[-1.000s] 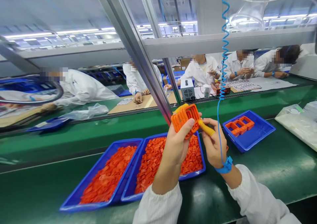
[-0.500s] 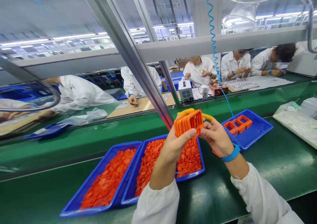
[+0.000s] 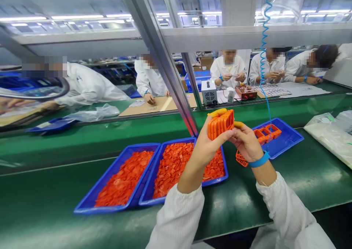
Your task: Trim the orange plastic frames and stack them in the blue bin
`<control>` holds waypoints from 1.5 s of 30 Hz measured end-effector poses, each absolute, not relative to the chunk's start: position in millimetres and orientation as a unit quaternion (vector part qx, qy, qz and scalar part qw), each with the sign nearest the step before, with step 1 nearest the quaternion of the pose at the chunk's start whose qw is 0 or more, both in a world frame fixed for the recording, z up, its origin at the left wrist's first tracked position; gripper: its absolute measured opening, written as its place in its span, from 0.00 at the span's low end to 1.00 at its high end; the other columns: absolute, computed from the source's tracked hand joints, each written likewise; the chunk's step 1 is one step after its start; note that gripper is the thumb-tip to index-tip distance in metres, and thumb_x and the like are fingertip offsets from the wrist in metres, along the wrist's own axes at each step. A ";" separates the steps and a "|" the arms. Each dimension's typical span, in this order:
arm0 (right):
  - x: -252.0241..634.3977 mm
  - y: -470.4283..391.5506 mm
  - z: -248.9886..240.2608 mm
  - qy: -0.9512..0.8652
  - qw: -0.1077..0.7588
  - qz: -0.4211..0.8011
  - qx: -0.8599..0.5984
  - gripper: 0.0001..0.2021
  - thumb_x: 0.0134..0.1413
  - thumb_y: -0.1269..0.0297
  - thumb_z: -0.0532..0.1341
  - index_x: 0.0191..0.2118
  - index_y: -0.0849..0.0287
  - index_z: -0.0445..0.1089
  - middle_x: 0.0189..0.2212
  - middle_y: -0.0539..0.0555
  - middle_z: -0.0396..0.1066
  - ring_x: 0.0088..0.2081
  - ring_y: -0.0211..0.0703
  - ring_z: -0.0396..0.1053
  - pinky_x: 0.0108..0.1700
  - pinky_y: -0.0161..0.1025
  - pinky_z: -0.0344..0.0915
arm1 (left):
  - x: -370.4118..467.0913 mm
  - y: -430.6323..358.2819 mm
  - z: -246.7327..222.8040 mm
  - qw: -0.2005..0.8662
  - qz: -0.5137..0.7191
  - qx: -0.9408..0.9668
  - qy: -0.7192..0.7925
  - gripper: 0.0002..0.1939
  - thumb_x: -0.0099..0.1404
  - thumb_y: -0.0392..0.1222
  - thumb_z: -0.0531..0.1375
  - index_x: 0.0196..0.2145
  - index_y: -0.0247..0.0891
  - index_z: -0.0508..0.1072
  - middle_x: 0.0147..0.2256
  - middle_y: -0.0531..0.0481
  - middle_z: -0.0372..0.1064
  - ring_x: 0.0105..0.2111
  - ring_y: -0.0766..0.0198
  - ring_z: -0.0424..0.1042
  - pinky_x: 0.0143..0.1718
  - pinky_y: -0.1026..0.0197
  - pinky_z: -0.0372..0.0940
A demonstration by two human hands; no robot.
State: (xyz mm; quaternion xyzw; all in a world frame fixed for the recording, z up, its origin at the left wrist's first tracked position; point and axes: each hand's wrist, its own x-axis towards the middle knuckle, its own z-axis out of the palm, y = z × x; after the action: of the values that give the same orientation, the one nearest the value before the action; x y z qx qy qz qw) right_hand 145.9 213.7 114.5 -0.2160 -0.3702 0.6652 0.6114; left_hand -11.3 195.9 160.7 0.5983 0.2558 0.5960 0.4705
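Observation:
My left hand (image 3: pixel 210 141) is wrapped round a stack of orange plastic frames (image 3: pixel 220 125), held up above the bench. Yellow covers show on some fingers of both hands. Beside the stack, my right hand (image 3: pixel 245 142) has its fingers bent close to the frames' right edge; whether it pinches a part is hidden. Below my right wrist, which wears a blue band (image 3: pixel 259 160), more orange frames (image 3: pixel 241 158) lie on the green surface. Further right, a blue tray (image 3: pixel 287 141) holds several orange frames (image 3: pixel 265 132).
Blue trays (image 3: pixel 103 181) of small orange-red pieces (image 3: pixel 125 179) stand left of my arms. A metal post (image 3: pixel 167 65) rises behind them, and a coiled blue hose (image 3: pixel 264 51) hangs at right. Plastic bags (image 3: pixel 330 135) lie far right. Several people in white work across the line.
The view has shifted, so hands and stack appear further right and slightly higher. The stack has turned in my left hand, now showing more of its ridged side. Loose frames below my right wrist are more visible.

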 end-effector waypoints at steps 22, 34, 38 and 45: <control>260.7 94.4 23.8 -0.660 0.318 0.283 -0.619 0.23 0.62 0.39 0.70 0.44 0.55 0.86 0.43 0.60 0.83 0.31 0.48 0.74 0.34 0.43 0.70 | -82.4 198.9 193.1 0.480 0.738 0.403 0.251 0.34 0.62 0.50 0.79 0.63 0.48 0.74 0.57 0.44 0.81 0.61 0.47 0.81 0.61 0.46 0.78; 82.2 191.3 46.0 -0.878 0.225 0.206 -0.369 0.07 0.75 0.65 0.66 0.47 0.55 0.84 0.40 0.59 0.81 0.46 0.56 0.76 0.55 0.52 0.71 | -74.7 185.7 197.5 0.520 0.716 0.425 0.189 0.34 0.69 0.49 0.74 0.68 0.44 0.69 0.59 0.42 0.79 0.63 0.43 0.78 0.66 0.36 0.73; 59.7 204.7 29.5 -0.881 0.154 0.168 -0.415 0.06 0.70 0.65 0.72 0.48 0.59 0.83 0.41 0.59 0.80 0.47 0.55 0.76 0.55 0.48 0.70 | -78.0 179.2 200.3 0.507 0.715 0.436 0.205 0.35 0.69 0.49 0.75 0.69 0.46 0.68 0.58 0.44 0.79 0.64 0.44 0.77 0.66 0.39 0.74; 51.1 206.5 30.0 -0.873 0.127 0.173 -0.437 0.06 0.70 0.68 0.70 0.49 0.60 0.83 0.44 0.61 0.78 0.49 0.55 0.76 0.55 0.47 0.70 | -78.0 176.3 204.8 0.495 0.723 0.435 0.208 0.35 0.69 0.49 0.75 0.68 0.46 0.69 0.57 0.46 0.79 0.66 0.41 0.75 0.65 0.39 0.74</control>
State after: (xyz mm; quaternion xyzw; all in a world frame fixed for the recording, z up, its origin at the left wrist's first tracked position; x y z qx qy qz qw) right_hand 51.1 206.5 30.0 -0.4373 -0.8735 0.1726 0.1268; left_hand -78.0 176.3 204.8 0.4350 0.2082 0.7230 0.4947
